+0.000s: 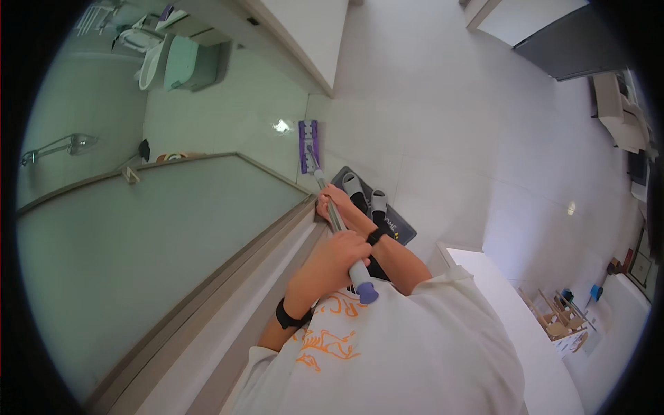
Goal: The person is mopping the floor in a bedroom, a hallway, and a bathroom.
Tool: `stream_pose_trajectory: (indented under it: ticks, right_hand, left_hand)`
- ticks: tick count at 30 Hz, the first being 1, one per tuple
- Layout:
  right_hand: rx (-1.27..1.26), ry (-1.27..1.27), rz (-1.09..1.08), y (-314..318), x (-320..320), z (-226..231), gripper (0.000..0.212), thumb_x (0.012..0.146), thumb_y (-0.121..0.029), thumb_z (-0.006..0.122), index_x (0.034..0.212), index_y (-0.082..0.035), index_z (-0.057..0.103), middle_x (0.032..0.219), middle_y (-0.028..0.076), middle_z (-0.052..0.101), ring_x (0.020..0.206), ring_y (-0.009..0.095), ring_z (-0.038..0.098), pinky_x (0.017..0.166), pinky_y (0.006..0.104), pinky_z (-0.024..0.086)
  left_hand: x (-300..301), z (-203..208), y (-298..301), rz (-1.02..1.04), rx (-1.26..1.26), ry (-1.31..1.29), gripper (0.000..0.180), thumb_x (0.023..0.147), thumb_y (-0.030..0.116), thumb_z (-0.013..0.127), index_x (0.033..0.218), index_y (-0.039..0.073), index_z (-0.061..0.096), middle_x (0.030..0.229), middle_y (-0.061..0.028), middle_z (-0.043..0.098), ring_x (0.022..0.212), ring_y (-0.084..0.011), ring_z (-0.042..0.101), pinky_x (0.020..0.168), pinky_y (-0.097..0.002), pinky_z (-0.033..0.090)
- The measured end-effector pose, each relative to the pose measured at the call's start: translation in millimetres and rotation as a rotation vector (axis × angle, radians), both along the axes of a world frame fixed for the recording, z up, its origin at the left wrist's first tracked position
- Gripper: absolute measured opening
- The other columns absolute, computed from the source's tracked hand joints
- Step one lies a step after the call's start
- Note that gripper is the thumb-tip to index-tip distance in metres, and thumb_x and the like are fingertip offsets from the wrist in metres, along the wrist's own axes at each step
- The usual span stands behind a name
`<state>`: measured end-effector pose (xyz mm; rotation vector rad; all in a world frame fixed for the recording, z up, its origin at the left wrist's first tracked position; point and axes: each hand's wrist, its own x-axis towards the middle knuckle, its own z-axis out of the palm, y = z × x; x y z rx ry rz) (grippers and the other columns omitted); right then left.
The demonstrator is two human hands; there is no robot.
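A flat mop (337,219) slants from my chest down to the floor. Its purple and grey head (302,147) lies on the tiles by the bathroom doorway. Near the top of the pole, my left hand (340,254) is wrapped round it, just below the grey grip end with its purple cap (369,294). Lower down, my right hand (332,200) is closed round the metal pole. Black bands circle both wrists. Under my feet, in grey slippers (352,184), is a dark grey doormat (401,225).
A frosted glass door (166,228) with a metal frame stands at my left. Beyond it, a pale green bin (190,63) rests on the bathroom floor. A white door (304,34) is ahead. At my right are a white cabinet (494,290) and a small wooden rack (557,315).
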<state>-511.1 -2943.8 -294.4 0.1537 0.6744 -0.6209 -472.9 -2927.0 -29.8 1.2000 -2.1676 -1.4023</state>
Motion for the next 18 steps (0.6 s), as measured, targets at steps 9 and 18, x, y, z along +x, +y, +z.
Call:
stream_pose_trajectory:
  ticks: [9, 18]
  right_hand:
    - [0.208, 0.141, -0.243, -17, -131, 26, 0.015, 0.085, -0.007, 0.05, 0.081, -0.011, 0.036, 0.059, 0.001, 0.044, 0.047, 0.009, 0.043, 0.042, 0.0204, 0.041]
    - [0.287, 0.362, -0.577, -50, -229, 18, 0.016, 0.084, -0.008, 0.05, 0.074, -0.01, 0.038, 0.055, 0.0, 0.042, 0.045, 0.011, 0.043, 0.043, 0.0213, 0.042]
  left_hand:
    - [-58, 28, -37, -0.301, -0.017, 0.168, 0.011, 0.076, 0.009, 0.058, 0.071, 0.005, 0.049, 0.073, -0.0061, 0.048, 0.079, -0.0235, 0.049, 0.076, -0.0344, 0.039]
    - [-32, 26, -157, -0.145, -0.039, 0.153, 0.035, 0.071, -0.007, 0.058, 0.103, 0.006, 0.055, 0.115, -0.0123, 0.053, 0.111, -0.0279, 0.049, 0.094, -0.0346, 0.04]
